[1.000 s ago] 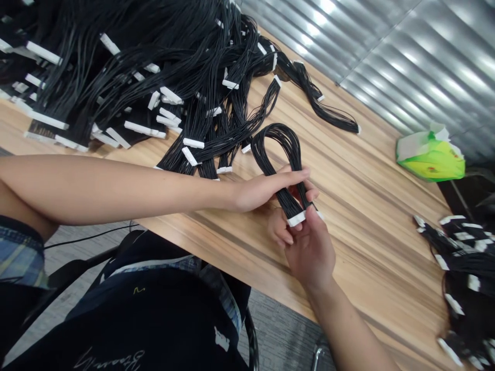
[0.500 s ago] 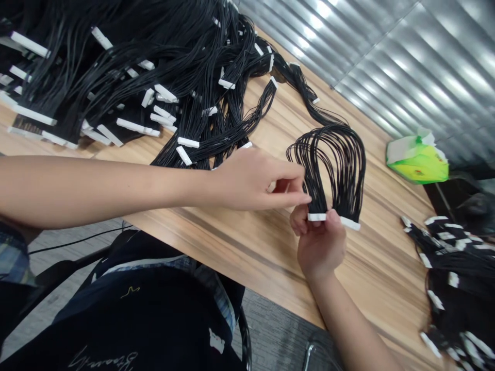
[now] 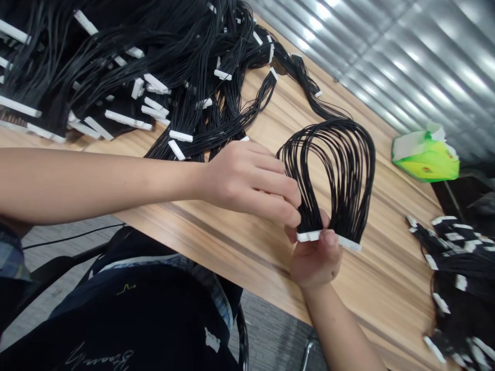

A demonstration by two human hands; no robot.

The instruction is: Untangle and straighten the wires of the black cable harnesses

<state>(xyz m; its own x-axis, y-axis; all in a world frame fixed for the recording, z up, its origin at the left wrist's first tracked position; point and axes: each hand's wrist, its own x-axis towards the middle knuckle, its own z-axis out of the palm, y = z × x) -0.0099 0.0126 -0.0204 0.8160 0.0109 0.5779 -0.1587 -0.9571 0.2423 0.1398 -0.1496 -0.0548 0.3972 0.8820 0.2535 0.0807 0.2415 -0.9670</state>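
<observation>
Wire loop [image 3: 348, 170] fanned wider; right hand [image 3: 315, 260] pinches white connectors [image 3: 309, 236], left hand [image 3: 247, 185] touching strands [image 3: 309, 206].

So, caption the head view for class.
Right hand pinches the white connectors of a looped black wire harness; left hand touches its wires.

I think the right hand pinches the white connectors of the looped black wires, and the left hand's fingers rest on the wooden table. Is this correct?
No: in the head view, the fingers of the left hand touch the looped black wires, not the wooden table. The right hand does pinch the white connectors.
</observation>
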